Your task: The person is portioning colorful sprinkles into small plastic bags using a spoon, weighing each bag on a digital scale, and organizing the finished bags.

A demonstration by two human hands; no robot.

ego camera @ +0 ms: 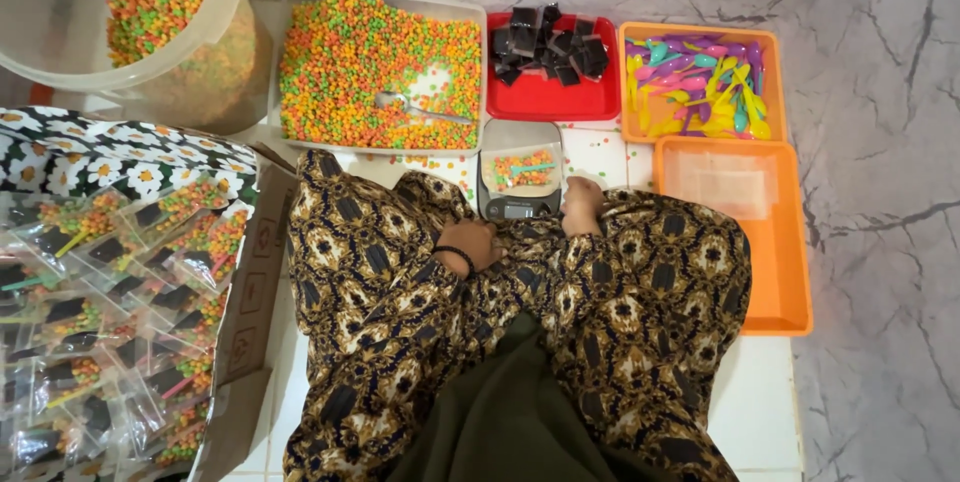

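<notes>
Head view: small clear bag of coloured pellets with a teal spoon inside lies flat on the pan of the grey kitchen scale, just ahead of both hands. Judgement: very light, limp film, slick; contents loose and will shift or spill if tipped. Best pinched at the open top edge or scooped up from underneath, kept level.

Right hand rests on the knee, fingers curled under, just beside the scale's right corner, holding nothing I can see. Left hand is on the lap near the scale's front edge, loosely closed, black band at the wrist; cannot tell if anything is inside it.

Counts, going outward:
- 1 scale, 1 bag on it.
- 1 white tray of orange, green and yellow pellets, with 1 metal spoon lying in it.
- 1 red tray with a pile of small black packets; too jumbled to count, over a dozen.
- 2 orange trays: far one full of plastic spoons in purple, yellow, teal and pink, too many to count; near one holds a stack of flat clear bags.
- 1 large plastic tub of pellets, far left.
- 1 cardboard box at left, packed with filled bags, dozens.
</notes>
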